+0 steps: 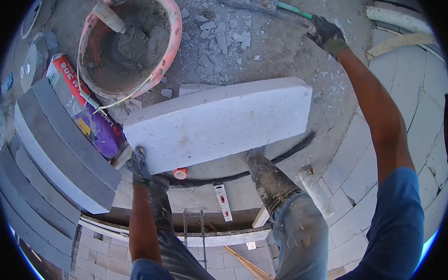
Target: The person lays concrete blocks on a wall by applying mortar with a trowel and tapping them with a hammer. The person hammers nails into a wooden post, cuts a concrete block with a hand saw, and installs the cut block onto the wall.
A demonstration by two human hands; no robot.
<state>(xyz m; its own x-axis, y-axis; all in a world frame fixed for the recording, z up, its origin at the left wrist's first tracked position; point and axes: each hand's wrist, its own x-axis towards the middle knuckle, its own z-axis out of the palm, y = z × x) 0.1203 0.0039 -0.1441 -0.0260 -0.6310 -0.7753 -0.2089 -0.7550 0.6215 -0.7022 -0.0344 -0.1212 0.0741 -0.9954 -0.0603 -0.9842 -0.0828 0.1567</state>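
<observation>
A long white aerated concrete block (218,120) lies tilted across the middle in front of me, over my knees. My left hand (138,165), in a dark glove, grips its lower left corner with the thumb on the face. My right hand (326,36), also gloved, is stretched out to the upper right, away from the block. Its fingers are closed around the end of a long, thin, dark tool (264,9), whose exact kind I cannot make out. A green rod (294,10) runs beside that tool up to the hand.
A mortar-filled orange tub (168,23) stands at the upper left. Stacked blocks (66,140) and a red-purple bag (97,122) lie left. Broken chips (223,36) cover the floor. A spirit level (223,203) and black rods (293,148) lie near my legs, beside an opening.
</observation>
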